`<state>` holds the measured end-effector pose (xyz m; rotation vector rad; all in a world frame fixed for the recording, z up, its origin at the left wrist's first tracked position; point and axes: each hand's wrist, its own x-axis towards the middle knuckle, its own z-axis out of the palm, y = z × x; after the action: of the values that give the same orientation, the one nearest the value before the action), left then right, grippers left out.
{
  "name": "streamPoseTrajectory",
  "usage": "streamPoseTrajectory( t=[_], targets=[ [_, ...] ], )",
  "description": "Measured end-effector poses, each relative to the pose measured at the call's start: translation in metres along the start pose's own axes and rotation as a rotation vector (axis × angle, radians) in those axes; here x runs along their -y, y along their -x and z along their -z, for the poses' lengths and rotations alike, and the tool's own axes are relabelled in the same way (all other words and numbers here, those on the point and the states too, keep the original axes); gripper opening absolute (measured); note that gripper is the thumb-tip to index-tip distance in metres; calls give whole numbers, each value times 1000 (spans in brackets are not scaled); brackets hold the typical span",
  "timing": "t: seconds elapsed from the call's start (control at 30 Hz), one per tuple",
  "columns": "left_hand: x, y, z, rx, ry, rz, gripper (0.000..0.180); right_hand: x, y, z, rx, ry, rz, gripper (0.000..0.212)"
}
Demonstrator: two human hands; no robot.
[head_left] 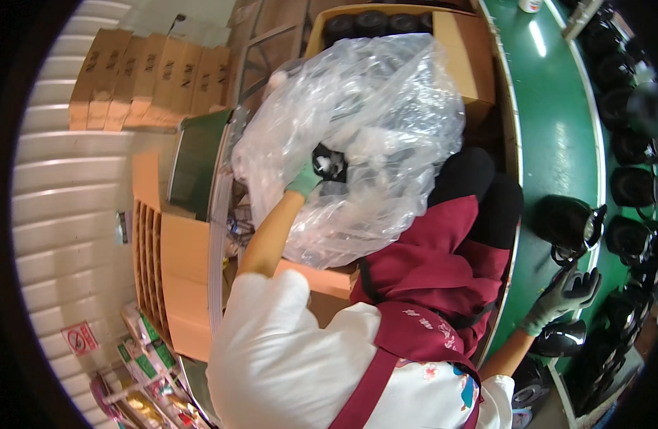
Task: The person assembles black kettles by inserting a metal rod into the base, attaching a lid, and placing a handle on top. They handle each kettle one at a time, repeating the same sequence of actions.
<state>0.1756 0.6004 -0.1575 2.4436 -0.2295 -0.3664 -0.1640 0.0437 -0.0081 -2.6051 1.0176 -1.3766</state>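
Note:
My left hand (306,179), in a green glove, reaches into a large clear plastic bag (408,93). Its fingers seem curled at a small black shape (330,164) with a pale glint; plastic and glare hide what is in the grasp. Out to the right, my right hand (566,294), in a grey-green glove, is over the green worktop (558,143) with fingers apart and nothing in them. Just beyond its fingertips lies a glossy black pot-like vessel (563,220) with a handle. Another black vessel (560,338) sits beside the wrist.
Many black vessels (633,187) stand along the right side. A cardboard box (466,57) holding round black pieces stands behind the bag. Flat cartons (164,79) lean at the far left, above a divided cardboard box (182,279).

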Motion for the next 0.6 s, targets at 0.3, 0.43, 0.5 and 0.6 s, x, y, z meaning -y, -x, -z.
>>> streamPoseTrajectory(
  t=[0.3, 0.43, 0.5, 0.6],
  targets=[
    [-342, 119, -19, 269, 36, -805, 105, 140, -12, 39, 1086, -1071, -37, 101],
    [-391, 112, -72, 169, 234, -1064, 89, 100, -54, 47, 1187, -948, -197, 99],
    [-412, 109, -95, 313, 372, -1049, 100, 61, -71, 55, 1174, -987, -258, 94],
    [-434, 91, -161, 512, 380, -830, 119, 4, -101, 51, 972, -839, -494, 87]
  ],
)
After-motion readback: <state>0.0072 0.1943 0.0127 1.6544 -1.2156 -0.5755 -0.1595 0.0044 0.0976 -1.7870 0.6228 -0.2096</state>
